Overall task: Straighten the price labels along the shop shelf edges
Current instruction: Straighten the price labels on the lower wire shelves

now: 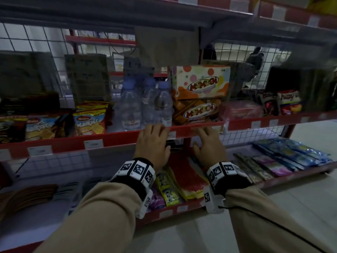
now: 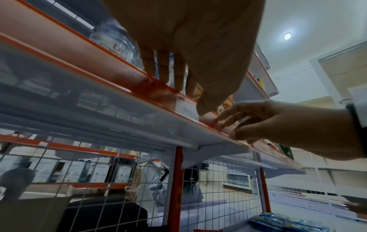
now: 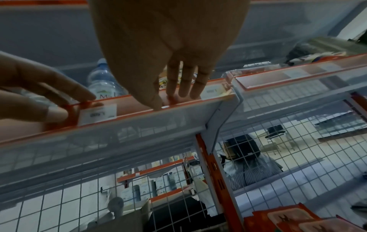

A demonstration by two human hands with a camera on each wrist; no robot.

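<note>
Both hands were up at the front edge of the middle shelf. The left hand (image 1: pixel 152 143) had straight fingers laid over the long red plastic shelf strip (image 1: pixel 116 140), with its thumb pressing on the strip beside a small white paper price label (image 3: pixel 98 113). The right hand (image 1: pixel 209 145) also had straight fingers flat on the same strip, with its thumb on the lower edge. Neither hand was wrapped around anything. The label sat inside the strip, between the two hands and closer to the left one.

On the shelf behind the hands stood clear plastic water bottles with blue caps (image 1: pixel 145 105) and two stacked cardboard snack boxes with bright spots (image 1: pixel 200 94). Yellow and red cracker packs (image 1: pixel 90 117) lay further left. White wire mesh (image 1: pixel 36 39) closed the back of the shelf, and a room with a pale floor showed through it.

The head view was dark and blurry, so the print on the labels could not be read. The hands covered part of the strip there. More white labels (image 1: pixel 94 143) sat along the strip to the left, and others to the right past the red upright post (image 3: pixel 208 164).

Below the hands was a lower shelf with flat snack packs (image 1: pixel 182 178). The pale tiled floor (image 1: pixel 300 189) lay open on the near right.
</note>
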